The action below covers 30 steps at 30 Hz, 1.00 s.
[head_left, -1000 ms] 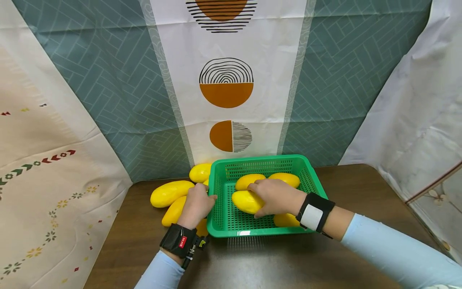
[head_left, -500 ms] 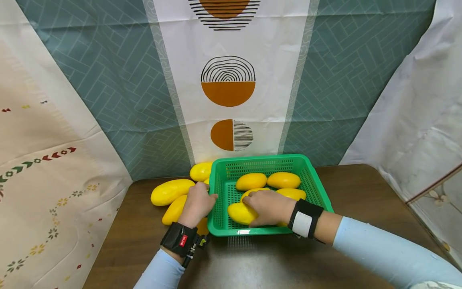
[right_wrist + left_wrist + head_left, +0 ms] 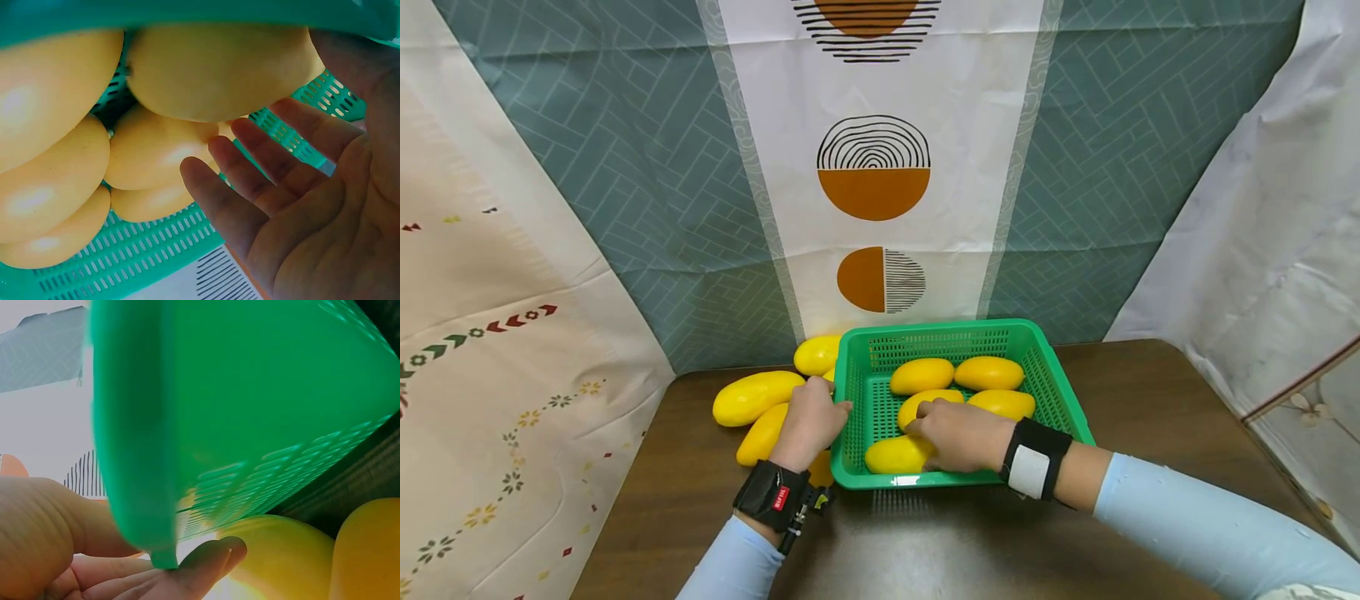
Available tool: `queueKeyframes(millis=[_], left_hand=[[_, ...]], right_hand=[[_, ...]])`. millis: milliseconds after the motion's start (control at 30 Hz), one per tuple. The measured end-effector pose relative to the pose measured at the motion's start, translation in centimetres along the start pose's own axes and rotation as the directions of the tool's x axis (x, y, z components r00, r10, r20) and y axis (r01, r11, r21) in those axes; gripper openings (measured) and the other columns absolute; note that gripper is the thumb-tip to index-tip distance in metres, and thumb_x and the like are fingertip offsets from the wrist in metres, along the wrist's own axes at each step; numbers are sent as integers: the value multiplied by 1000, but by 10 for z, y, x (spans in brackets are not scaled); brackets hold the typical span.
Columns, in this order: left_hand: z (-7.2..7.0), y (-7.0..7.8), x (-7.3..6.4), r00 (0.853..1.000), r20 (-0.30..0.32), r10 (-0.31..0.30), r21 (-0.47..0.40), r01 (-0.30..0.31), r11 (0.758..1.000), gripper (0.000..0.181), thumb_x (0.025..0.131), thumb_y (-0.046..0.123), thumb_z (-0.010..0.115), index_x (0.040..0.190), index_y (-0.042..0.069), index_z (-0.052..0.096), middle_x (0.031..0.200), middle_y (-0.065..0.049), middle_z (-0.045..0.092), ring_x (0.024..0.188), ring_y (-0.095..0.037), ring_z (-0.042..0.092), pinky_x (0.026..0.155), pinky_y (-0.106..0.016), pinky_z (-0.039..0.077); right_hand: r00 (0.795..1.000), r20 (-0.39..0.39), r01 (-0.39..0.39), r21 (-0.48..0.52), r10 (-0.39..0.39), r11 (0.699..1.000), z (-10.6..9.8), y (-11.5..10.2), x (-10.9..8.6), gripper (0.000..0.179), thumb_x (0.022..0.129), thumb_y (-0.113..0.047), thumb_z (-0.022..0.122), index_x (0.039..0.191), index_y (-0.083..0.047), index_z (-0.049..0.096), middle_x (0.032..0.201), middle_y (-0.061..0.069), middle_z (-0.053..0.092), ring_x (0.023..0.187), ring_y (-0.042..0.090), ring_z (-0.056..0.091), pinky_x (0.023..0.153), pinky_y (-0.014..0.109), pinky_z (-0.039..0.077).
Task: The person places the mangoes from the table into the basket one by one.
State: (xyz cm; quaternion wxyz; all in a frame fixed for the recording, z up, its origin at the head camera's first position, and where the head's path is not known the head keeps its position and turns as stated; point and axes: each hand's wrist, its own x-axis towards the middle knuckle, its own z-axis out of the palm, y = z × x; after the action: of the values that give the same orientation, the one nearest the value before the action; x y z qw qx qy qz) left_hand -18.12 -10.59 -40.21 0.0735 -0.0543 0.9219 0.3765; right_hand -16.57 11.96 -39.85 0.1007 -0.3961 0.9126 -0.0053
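A green plastic basket (image 3: 958, 481) stands on the wooden table with several yellow mangoes in it. My left hand (image 3: 811, 422) grips its left rim, thumb on one side and fingers on the other, as the left wrist view shows. Inside the basket, my right hand (image 3: 966, 435) is over the front row. Its fingers (image 3: 215, 194) are loosely extended beside the front-left mango (image 3: 895, 456), which lies low against the front wall. Behind it are a middle mango (image 3: 925, 404) and two more along the back. The right hand hides part of the front right.
Outside the basket on the left lie more mangoes, among them a long one (image 3: 757, 398) and another against the back cloth (image 3: 817, 356). A patterned cloth (image 3: 880, 192) hangs directly behind the table (image 3: 655, 500). Light cloths hang at both sides.
My right hand has brought the mango down and toward the front wall of the basket, and its fingers have loosened from it. The left hand has stayed on the rim.
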Motion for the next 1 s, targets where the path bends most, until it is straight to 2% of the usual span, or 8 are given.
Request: queueKeyframes(millis=[133, 300, 400, 500, 667, 833, 900, 1000], left_hand=[[0, 0, 1, 1000, -5, 3, 5, -3, 1000, 52, 88, 20, 64, 129, -8, 47, 112, -23, 56, 63, -17, 59, 46, -23, 47], [-1, 0, 1, 1000, -1, -2, 3, 2, 1000, 53, 88, 20, 64, 129, -8, 47, 113, -22, 55, 62, -16, 59, 46, -23, 47], [0, -1, 1, 1000, 2, 0, 6, 0, 1000, 53, 88, 20, 64, 130, -8, 46, 113, -23, 55, 61, -16, 59, 45, -23, 47], [0, -1, 2, 1000, -3, 1, 8, -1, 1000, 53, 88, 20, 65, 130, -7, 47, 112, -23, 56, 60, -16, 58, 45, -24, 47], [1, -1, 1, 1000, -2, 7, 2, -7, 1000, 53, 88, 20, 64, 130, -7, 46, 110, -23, 56, 59, -16, 58, 45, -24, 47], [-1, 0, 1, 1000, 5, 4, -4, -4, 1000, 54, 89, 20, 64, 131, -7, 45, 112, -23, 55, 59, -16, 58, 45, -25, 47], [0, 0, 1, 1000, 4, 5, 0, -5, 1000, 54, 89, 20, 64, 131, -7, 45, 112, -23, 55, 59, -16, 58, 44, -25, 47], [0, -1, 1, 1000, 0, 14, 8, -14, 1000, 54, 88, 20, 64, 130, -7, 46, 112, -23, 55, 59, -16, 58, 44, -24, 47]], right_hand=[[1000, -2, -5, 6, 5, 1000, 0, 0, -2, 50, 79, -43, 71, 120, -15, 61, 108, 0, 54, 93, 13, 50, 78, 25, 45], [1000, -19, -14, 39, 15, 999, -6, 5, -6, 55, 79, -46, 70, 123, -14, 60, 115, 2, 54, 98, 14, 50, 81, 26, 45], [997, -77, -26, 63, 31, 998, -17, 11, -9, 55, 81, -44, 69, 125, -13, 59, 117, 2, 54, 98, 13, 51, 82, 26, 45], [984, -160, -70, 82, 83, 994, -30, 21, -15, 52, 82, -40, 69, 125, -12, 58, 115, 3, 55, 94, 13, 53, 81, 26, 46], [937, -257, -218, 103, 238, 970, -46, 51, -33, 53, 85, -37, 66, 127, -8, 55, 122, 10, 54, 105, 22, 53, 86, 36, 46], [875, -273, -372, 149, 399, 916, -46, 90, -53, 57, 86, -34, 66, 130, -1, 50, 125, 18, 51, 112, 34, 49, 88, 47, 44], [850, -264, -423, 175, 456, 889, -42, 103, -61, 56, 86, -32, 65, 127, 3, 51, 120, 21, 53, 106, 35, 52, 84, 47, 46], [810, -226, -490, 245, 541, 837, -35, 116, -75, 38, 86, -31, 64, 104, 2, 58, 91, 17, 58, 79, 28, 57, 65, 39, 50]])
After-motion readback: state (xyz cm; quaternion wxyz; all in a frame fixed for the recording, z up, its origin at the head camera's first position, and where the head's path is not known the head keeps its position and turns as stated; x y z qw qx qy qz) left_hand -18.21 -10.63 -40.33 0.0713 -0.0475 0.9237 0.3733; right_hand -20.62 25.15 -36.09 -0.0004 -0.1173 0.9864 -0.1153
